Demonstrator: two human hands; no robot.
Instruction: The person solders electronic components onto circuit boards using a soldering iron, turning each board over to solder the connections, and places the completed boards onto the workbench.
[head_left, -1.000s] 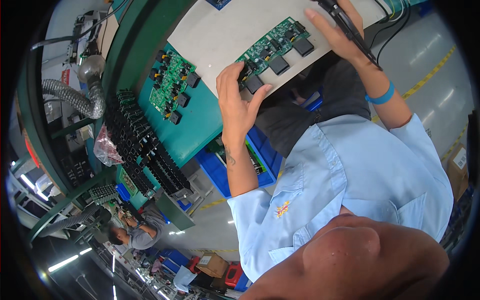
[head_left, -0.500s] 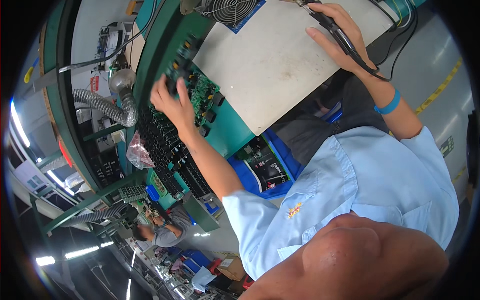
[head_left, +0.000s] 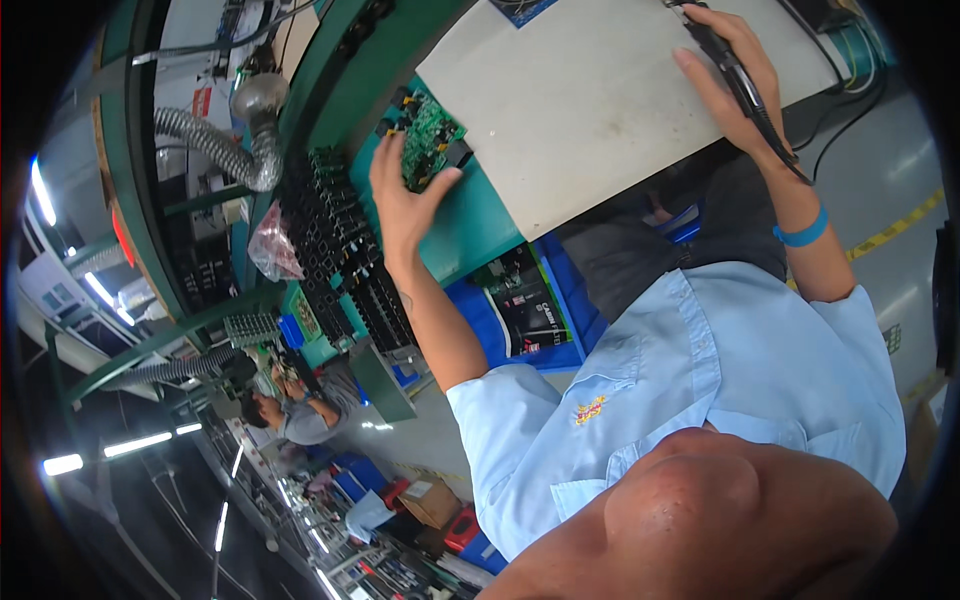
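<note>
My left hand (head_left: 405, 205) is at the green circuit board (head_left: 432, 135) on the left of the bench. Its thumb and fingers are spread apart around the board's near left side. Whether the fingertips touch the board I cannot tell. Black block-shaped parts stand along the board's edges. Over the right part of the pale work sheet (head_left: 590, 110), my right hand (head_left: 745, 85) is closed round a soldering iron (head_left: 735, 75) with a black handle. Its metal end is at the upper edge of the view, and its cord runs back along my wrist.
Rows of black parts on boards (head_left: 345, 235) fill the bench at left, beside a clear plastic bag (head_left: 273, 245). A silver duct (head_left: 215, 145) hangs behind a green frame. A blue bin (head_left: 575, 310) sits below the bench edge. Another person (head_left: 310, 405) works farther off.
My left hand has come down to the green board, and the dark board it held is no longer in it. The view has shifted; my right hand still holds the iron.
</note>
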